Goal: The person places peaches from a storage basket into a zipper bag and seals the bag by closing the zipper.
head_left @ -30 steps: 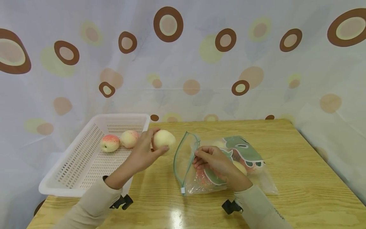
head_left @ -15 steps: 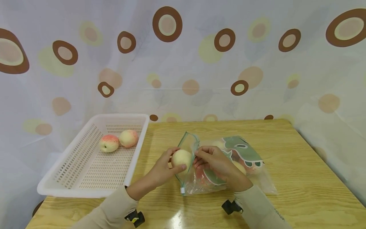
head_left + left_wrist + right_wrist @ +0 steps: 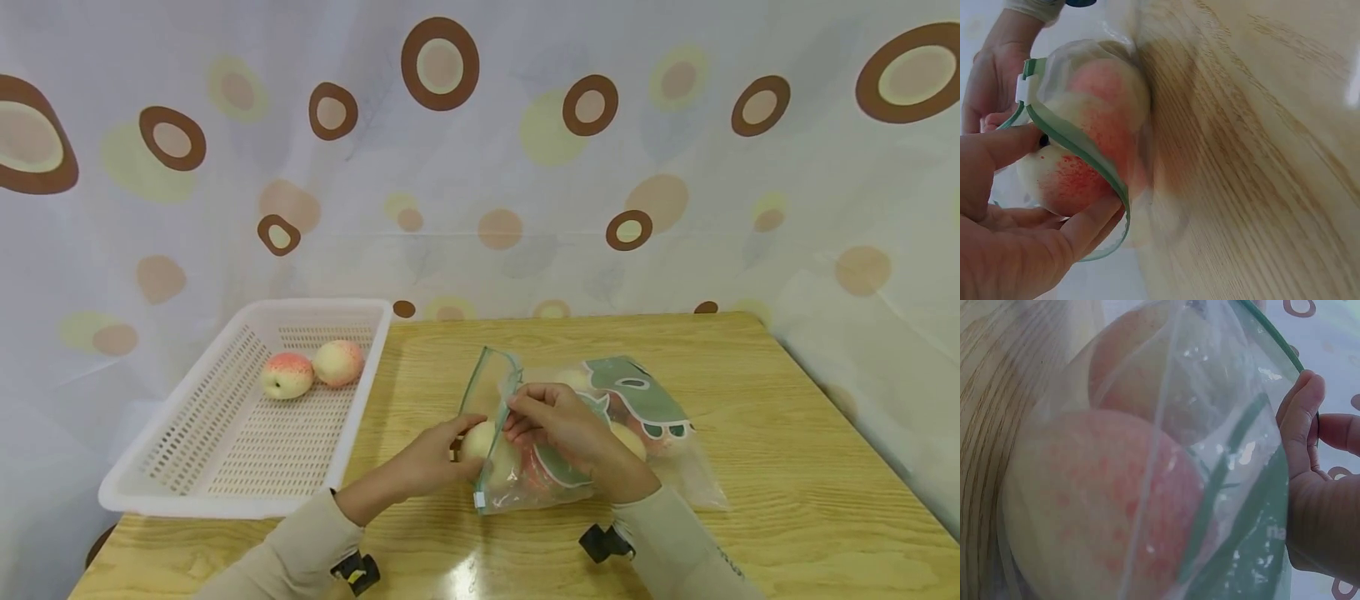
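Observation:
My left hand [image 3: 429, 460] grips a pale peach [image 3: 1069, 184] with a red blush, thumb and fingers spread around it. Part of this peach is inside the mouth of a clear zip bag [image 3: 637, 385] with green printing. The bag lies on its side with several peaches in it, one [image 3: 1104, 500] large in the right wrist view. My right hand [image 3: 564, 423] pinches the upper edge of the bag's mouth, and this keeps the mouth apart. A white slider [image 3: 480, 499] sits at the near end of the green zip strip [image 3: 1079, 147].
To the left stands a white slotted basket [image 3: 191, 505] holding two peaches, one [image 3: 287, 376] beside the other [image 3: 338, 363]. The wooden table [image 3: 810, 500] runs back to a patterned curtain [image 3: 480, 167].
My left hand has carried the peach rightward from beside the basket and pushed it partly into the bag's mouth. The right hand has kept its pinch, nearly still.

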The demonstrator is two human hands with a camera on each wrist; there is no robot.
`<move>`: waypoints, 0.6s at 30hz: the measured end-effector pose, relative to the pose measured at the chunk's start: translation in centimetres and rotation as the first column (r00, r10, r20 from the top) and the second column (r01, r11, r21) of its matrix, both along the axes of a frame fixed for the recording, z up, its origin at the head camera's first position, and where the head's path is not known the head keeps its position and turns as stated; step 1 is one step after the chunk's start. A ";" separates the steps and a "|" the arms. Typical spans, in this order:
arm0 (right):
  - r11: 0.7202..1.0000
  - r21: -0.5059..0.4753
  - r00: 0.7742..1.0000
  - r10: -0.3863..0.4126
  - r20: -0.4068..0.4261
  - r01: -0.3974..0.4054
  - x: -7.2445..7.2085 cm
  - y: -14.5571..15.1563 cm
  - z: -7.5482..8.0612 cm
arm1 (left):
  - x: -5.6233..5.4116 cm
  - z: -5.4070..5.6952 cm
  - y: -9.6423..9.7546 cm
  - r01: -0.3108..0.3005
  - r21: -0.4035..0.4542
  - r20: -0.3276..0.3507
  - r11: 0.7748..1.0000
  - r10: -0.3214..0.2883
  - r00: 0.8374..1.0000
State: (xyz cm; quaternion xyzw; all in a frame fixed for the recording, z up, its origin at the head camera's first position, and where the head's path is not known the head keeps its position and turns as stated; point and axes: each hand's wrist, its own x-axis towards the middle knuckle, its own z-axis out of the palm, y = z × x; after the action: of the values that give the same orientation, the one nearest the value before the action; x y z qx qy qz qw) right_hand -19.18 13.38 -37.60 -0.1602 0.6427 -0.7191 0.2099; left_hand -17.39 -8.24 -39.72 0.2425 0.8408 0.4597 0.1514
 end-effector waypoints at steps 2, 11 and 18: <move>1.000 0.001 1.000 0.009 -0.008 -0.009 0.0 -0.1 0.0 | 0.0 0.0 -0.2 0.044 -0.023 0.026 0.999 -0.044 0.999; 0.999 0.000 0.998 0.039 -0.042 -0.039 0.0 -0.4 -0.3 | -0.1 -0.1 -0.7 0.194 -0.118 0.053 0.974 -0.188 0.981; 0.999 0.009 0.997 0.048 -0.056 -0.048 -0.1 -0.4 -0.5 | -0.1 -0.2 -0.9 0.237 -0.311 -0.098 0.920 -0.280 0.955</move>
State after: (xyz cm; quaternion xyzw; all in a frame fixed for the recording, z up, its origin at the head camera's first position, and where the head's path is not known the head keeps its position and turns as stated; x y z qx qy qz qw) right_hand -19.26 12.94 -38.09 -0.1949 0.6470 -0.7067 0.2097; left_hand -17.52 -9.18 -39.91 0.3581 0.8691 0.2862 0.1857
